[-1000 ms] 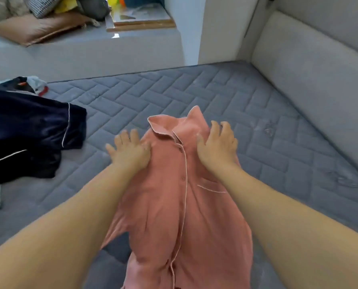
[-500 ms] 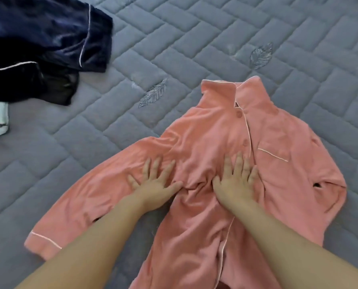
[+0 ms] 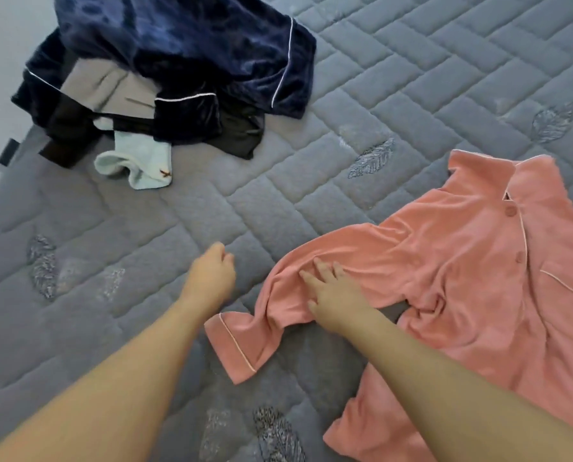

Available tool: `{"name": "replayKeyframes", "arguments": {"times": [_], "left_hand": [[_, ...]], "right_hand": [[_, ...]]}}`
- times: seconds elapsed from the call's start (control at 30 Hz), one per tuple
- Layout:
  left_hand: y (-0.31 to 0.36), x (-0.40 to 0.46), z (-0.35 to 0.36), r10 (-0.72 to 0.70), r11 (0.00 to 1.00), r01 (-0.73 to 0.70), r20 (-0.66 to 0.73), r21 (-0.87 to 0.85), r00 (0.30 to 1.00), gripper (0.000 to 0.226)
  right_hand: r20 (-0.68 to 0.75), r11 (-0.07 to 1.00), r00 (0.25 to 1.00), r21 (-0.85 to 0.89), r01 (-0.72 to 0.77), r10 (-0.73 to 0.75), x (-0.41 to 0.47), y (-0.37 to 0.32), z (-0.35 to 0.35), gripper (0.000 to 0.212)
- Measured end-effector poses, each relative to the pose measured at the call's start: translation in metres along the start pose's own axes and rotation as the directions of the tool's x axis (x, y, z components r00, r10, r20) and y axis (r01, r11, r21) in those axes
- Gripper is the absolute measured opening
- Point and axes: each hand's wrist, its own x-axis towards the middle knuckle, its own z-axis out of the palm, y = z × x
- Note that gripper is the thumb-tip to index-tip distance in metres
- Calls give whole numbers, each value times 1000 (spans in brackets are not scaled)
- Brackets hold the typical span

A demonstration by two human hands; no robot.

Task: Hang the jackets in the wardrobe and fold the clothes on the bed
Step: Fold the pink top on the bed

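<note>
The pink pyjama top [image 3: 461, 261] lay face-up on the bed [image 3: 212, 201], right hand [image 3: 335, 295] pressing its rumpled sleeve with straight fingers, left hand [image 3: 212, 278] loosely curled and empty; sleeve wanted flattening outward before any fold.

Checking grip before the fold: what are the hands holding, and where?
Nothing. The right hand rests flat on the pink shirt sleeve; the left hand is empty.
</note>
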Motion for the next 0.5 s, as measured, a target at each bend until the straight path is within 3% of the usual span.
{"name": "replayKeyframes", "arguments": {"times": [0.07,0.13,0.23,0.3,0.4,0.5], "left_hand": [[-8,36,-40,9,1000,-9,-2,29,1000,23],[-16,50,-59,-56,996,49,103,69,993,17],[-22,15,-27,-205,967,133,353,216,913,48],[-25,-29,12,-238,934,88,417,347,877,60],[-27,-63,42,-119,904,-63,393,422,912,42],[-33,-44,17,-95,981,32,333,191,938,18]], "right_hand": [[37,1000,999,-12,5,-4,-2,-9,-18,71],[59,996,994,-7,-86,87,-10,-8,-32,77],[154,986,976,29,-162,156,-27,-2,-33,77],[192,988,970,16,-154,148,-35,-5,-17,77],[164,988,975,-1,-154,152,-37,-20,11,80],[143,978,969,26,-206,200,-34,-33,20,82]]}}
